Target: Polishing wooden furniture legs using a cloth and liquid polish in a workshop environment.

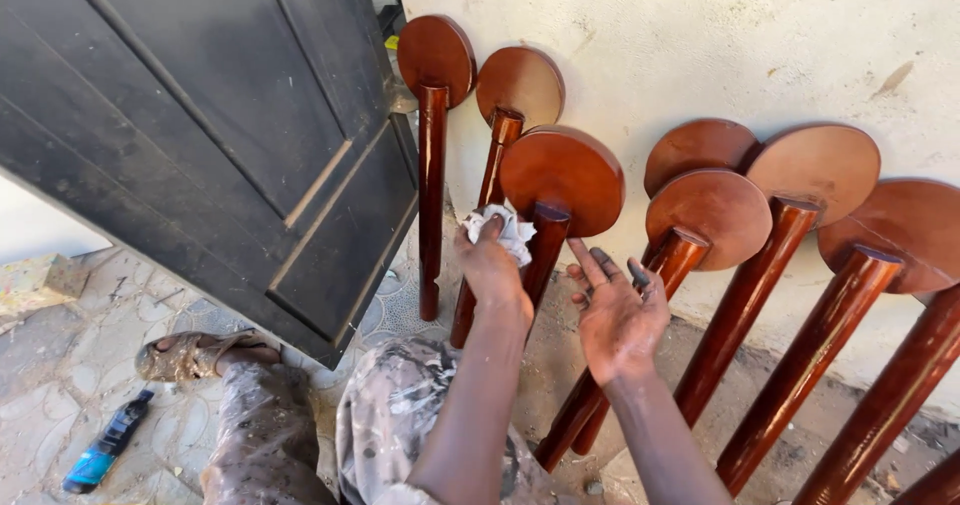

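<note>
My left hand [490, 265] is closed around a crumpled white cloth [503, 229] and presses it against the upper shaft of a glossy red-brown wooden post [548, 245] topped by a round disc [562, 177]. My right hand [620, 315] hovers open, palm up, fingers spread and stained dark, just right of that post and touching nothing. The post leans toward the wall among other similar posts.
Several matching varnished posts with round discs [820, 165] lean on the pale wall [700, 45]. A dark panelled door [220, 135] stands at left. My paint-spattered trousers [390, 415] and sandalled foot [185, 355] are below. A black-and-blue bottle [105, 443] lies on the patterned floor.
</note>
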